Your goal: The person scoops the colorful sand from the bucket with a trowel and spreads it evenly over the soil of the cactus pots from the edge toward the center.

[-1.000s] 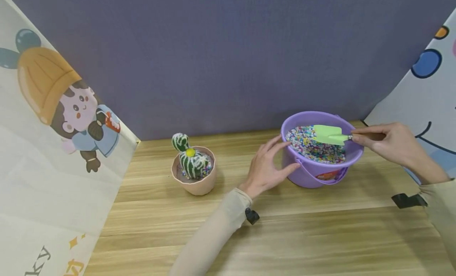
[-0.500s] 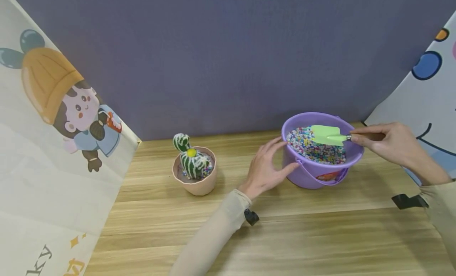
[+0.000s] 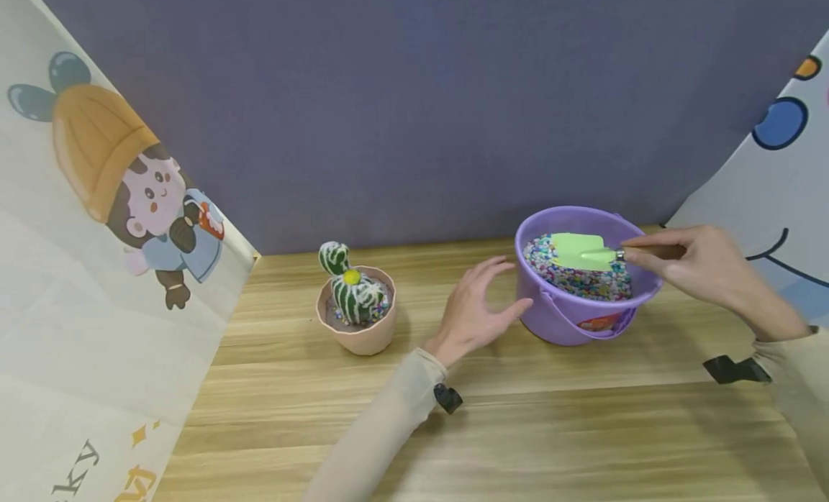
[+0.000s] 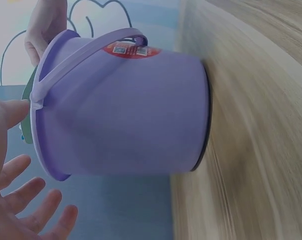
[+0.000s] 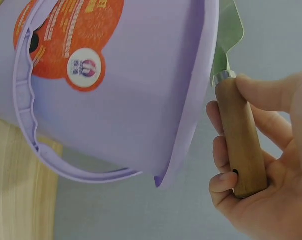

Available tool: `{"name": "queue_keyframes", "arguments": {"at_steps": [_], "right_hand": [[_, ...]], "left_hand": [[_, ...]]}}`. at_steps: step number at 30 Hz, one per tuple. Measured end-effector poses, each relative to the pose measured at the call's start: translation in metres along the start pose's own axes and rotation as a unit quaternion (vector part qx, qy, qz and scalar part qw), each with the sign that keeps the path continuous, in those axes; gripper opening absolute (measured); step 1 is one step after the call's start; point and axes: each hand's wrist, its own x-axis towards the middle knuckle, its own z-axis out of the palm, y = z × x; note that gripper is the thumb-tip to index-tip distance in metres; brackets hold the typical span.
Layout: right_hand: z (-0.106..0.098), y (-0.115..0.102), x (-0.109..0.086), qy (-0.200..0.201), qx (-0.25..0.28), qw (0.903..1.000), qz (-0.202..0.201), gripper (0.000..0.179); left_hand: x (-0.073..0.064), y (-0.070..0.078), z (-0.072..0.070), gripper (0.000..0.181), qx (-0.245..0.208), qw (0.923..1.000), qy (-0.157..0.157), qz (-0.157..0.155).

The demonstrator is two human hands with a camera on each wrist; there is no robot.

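Note:
A purple bucket [image 3: 563, 318] stands on the wooden table, part filled with small multicoloured beads [image 3: 596, 283]. My right hand [image 3: 709, 268] grips the brown wooden handle [image 5: 240, 135] of a small trowel with its fingers wrapped round it. The trowel's light green blade [image 3: 579, 252] lies over the beads, level with the bucket's mouth. At the bucket's left side, my left hand [image 3: 469, 315] is held with fingers spread and thumb out, holding nothing. Its thumb tip comes right up to the rim in the left wrist view, while the other fingers stand away from the wall.
A pink pot [image 3: 365, 340] with a knitted green cactus [image 3: 352, 300] and some beads stands left of my left hand. The bucket's handle [image 3: 586, 333] hangs down its front. A dark grey wall [image 3: 414, 113] rises behind, with printed panels at both sides.
My left hand has drawn back left from the bucket rim, its fingers lifting off. My right hand has shifted the trowel left and slightly down over the beads.

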Motion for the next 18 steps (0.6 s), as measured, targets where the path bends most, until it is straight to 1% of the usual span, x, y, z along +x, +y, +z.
{"name": "queue_keyframes", "arguments": {"at_steps": [10, 15, 18], "right_hand": [[0.008, -0.012, 0.002, -0.006, 0.004, 0.9998, -0.02, 0.028], [0.016, -0.018, 0.004, 0.004, 0.018, 0.9992, -0.037, 0.022], [0.02, -0.021, 0.004, 0.004, 0.023, 0.9987, -0.044, 0.019]], "left_hand": [[-0.006, -0.006, -0.009, 0.062, -0.014, 0.9999, -0.002, -0.004], [-0.01, -0.011, -0.015, 0.06, -0.012, 0.9999, 0.006, 0.0], [-0.013, -0.014, -0.017, 0.059, -0.01, 0.9999, 0.008, 0.002]]}}
